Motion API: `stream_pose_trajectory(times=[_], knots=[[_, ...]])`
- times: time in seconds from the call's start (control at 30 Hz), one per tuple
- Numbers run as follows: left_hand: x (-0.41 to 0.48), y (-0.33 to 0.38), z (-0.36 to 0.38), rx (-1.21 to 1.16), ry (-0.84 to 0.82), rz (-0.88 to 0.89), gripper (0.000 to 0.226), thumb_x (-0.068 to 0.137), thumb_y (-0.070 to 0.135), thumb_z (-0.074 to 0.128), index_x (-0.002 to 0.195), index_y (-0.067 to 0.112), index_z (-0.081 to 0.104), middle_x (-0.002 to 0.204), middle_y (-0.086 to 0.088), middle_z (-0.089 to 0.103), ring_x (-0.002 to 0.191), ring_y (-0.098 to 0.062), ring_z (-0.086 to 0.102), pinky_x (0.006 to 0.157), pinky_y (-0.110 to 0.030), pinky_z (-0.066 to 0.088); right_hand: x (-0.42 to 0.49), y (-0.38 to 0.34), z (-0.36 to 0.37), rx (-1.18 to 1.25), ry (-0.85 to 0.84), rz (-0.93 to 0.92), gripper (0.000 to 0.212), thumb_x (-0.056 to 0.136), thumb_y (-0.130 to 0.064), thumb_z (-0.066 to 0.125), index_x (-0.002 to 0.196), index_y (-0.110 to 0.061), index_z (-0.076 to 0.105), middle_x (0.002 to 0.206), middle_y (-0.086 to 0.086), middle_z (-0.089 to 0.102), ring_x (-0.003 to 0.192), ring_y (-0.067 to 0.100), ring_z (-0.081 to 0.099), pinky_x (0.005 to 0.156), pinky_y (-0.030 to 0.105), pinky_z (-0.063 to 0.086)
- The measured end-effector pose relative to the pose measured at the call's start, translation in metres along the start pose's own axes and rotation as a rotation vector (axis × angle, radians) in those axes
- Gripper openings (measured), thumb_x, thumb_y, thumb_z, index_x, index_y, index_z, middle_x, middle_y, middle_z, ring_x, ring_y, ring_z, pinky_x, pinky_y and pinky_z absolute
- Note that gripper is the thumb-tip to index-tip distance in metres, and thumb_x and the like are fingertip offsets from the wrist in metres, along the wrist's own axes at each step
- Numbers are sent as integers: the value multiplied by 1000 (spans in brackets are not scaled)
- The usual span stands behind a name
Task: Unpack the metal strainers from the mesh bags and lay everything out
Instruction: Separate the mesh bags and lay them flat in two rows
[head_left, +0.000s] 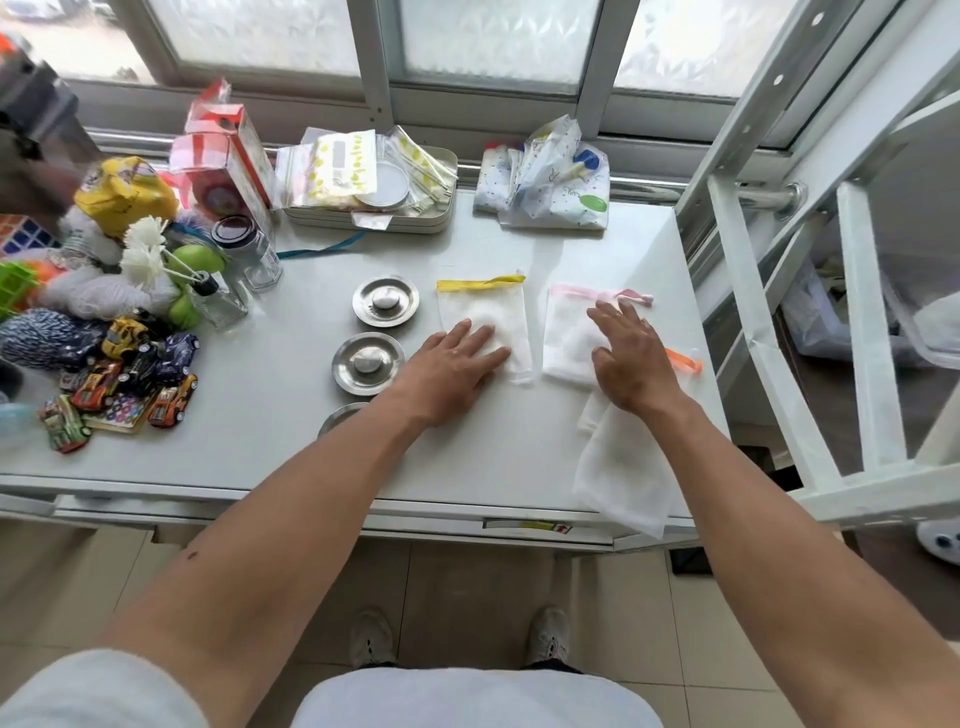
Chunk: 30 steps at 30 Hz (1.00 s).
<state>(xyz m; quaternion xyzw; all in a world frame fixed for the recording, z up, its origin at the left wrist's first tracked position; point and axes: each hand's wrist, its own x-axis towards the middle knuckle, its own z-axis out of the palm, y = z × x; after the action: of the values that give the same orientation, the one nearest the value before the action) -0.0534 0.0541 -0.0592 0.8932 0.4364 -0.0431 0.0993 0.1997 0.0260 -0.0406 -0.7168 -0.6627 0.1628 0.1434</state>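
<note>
Three round metal strainers lie in a column on the white table (291, 441): one at the back (385, 301), one in the middle (368, 363), and a third (343, 415) partly hidden under my left forearm. My left hand (452, 369) rests flat, fingers spread, on the near corner of a flat white mesh bag with a yellow drawstring (485, 317). My right hand (631, 358) lies flat on a mesh bag with a pink drawstring (569, 332). A third mesh bag with an orange drawstring (623, 467) lies under my right wrist, reaching the table's front right corner.
Toy cars (130, 379), glass jars (249, 249), yarn and other clutter crowd the table's left side. A grey tray of plastic pouches (374, 182) and a patterned bag (545, 182) sit at the back by the window. A white metal frame (779, 312) stands to the right.
</note>
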Motion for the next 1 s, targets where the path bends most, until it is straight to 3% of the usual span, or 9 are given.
stream_pose_trajectory(times=[0.1,0.23,0.33,0.43,0.57,0.8,0.9,1.0], knots=[[1,-3,-1,36,15,-49,48,104,24,28,151,33,23,164,-6,11,150,-27,8,119,-44,12,-6,2,-3,70,167,22,59,76,-12,40,132,-5,56,149,11,47,145,26,32,118,39,25],[-2,15,0,93,79,-60,62,94,9,38,151,27,23,164,-7,10,151,-26,7,119,-47,9,-8,17,-6,22,180,244,48,87,-19,45,132,-5,55,142,13,53,140,30,35,114,43,30],[0,47,1,36,144,40,54,97,19,38,150,24,26,163,-6,18,150,-26,13,119,-49,11,-8,17,-6,-22,115,226,52,84,-29,53,132,-9,55,142,10,53,140,31,34,112,46,33],[8,76,6,35,38,132,51,102,39,28,151,29,21,163,-4,16,150,-24,11,119,-52,8,-3,9,-6,-94,98,179,48,85,-29,56,131,-13,57,144,9,51,141,31,32,109,46,33],[12,89,9,41,-36,77,54,102,48,14,153,33,14,164,0,10,151,-23,6,118,-54,4,0,18,-23,-120,18,495,46,92,-32,47,131,-7,52,139,17,47,131,40,36,105,47,34],[16,94,10,26,-38,-45,58,101,52,12,154,31,8,165,1,5,151,-25,3,117,-53,3,-3,27,-34,-178,-19,554,32,81,-19,49,109,-10,62,112,16,63,117,39,43,91,44,38],[12,101,8,-28,128,-17,54,101,48,28,148,22,32,160,-7,27,147,-30,20,116,-52,14,-6,25,-37,-195,88,533,33,78,-20,51,106,-9,65,113,17,62,112,41,49,92,44,41],[0,116,10,-27,323,172,47,92,52,49,114,13,63,122,-10,62,116,-31,53,98,-46,36,-5,22,-41,-166,239,481,30,84,-20,52,109,-6,63,113,20,61,110,43,52,93,49,47]])
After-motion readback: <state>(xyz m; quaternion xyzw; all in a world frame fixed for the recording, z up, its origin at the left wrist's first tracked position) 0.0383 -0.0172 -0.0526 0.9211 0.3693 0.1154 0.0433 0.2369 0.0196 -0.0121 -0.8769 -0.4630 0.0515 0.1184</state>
